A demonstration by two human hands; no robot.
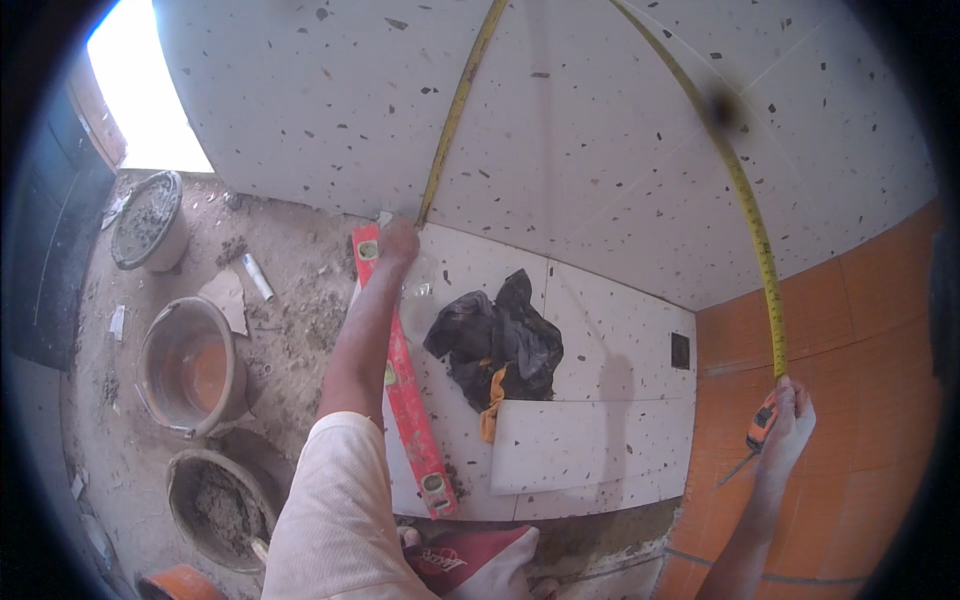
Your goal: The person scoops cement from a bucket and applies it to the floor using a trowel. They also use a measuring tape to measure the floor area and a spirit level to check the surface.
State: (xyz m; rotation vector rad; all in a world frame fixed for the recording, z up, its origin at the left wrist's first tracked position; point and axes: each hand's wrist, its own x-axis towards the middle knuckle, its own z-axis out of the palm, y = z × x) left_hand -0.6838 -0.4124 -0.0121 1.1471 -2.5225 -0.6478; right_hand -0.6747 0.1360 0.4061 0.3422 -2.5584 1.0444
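Observation:
My right hand (786, 425) grips the orange and black case of a tape measure (762, 420) at the right, in front of the orange wall. Its yellow blade (745, 195) curves up past the top of the view and comes back down to the wall's foot. There my left hand (400, 242) is closed at the blade's lower end, its fingertips partly hidden. A red spirit level (408, 410) lies under my left forearm along the edge of the pale tiles. Near it is a crumpled black plastic bag (500, 340) with an orange-yellow cloth (492, 405).
Speckled slabs cover the large wall (580, 130). Along the rough floor at left stand a bucket of grey mix (150, 225), an open bucket (190, 370) and a tub of mortar (220, 510). A loose tile (590, 445) and a dark square drain (680, 351) are at right.

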